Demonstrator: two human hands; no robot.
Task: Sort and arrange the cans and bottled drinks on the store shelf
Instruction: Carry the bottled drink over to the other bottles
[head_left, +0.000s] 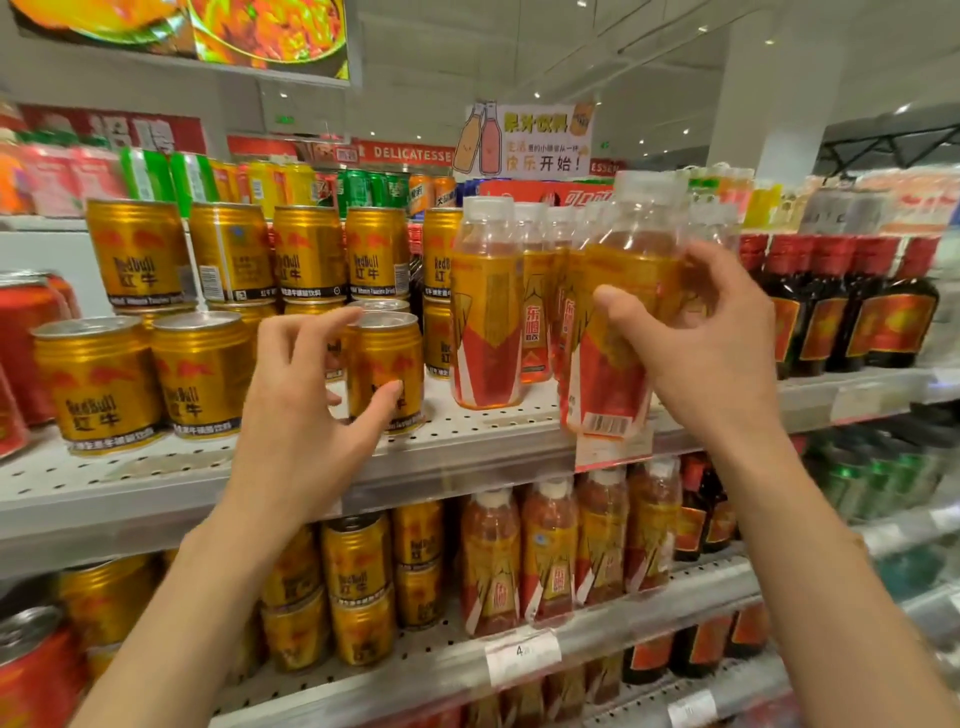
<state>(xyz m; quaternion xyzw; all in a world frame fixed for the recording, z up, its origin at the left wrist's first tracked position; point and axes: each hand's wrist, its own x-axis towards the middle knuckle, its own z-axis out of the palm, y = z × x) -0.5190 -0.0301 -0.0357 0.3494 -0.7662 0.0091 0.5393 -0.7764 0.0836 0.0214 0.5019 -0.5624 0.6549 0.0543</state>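
My right hand (711, 338) grips a clear bottle of amber drink with a gold and red label (618, 332), tilted at the front edge of the white perforated shelf (467, 441). More of the same bottles (485, 306) stand upright just left of and behind it. My left hand (306, 395) is spread around a gold Red Bull can (384, 358) at the shelf's front; the thumb tip and a finger touch the can, without a plain grip. Other gold cans (98, 379) stand to the left, some stacked two high (306, 254).
Red cans (26, 332) fill the far left. Dark bottles with red labels (831, 306) stand to the right of the amber bottles. The shelf below (597, 629) carries more gold cans and amber bottles. Green bottles (883, 478) sit lower right. Price tags line the shelf edges.
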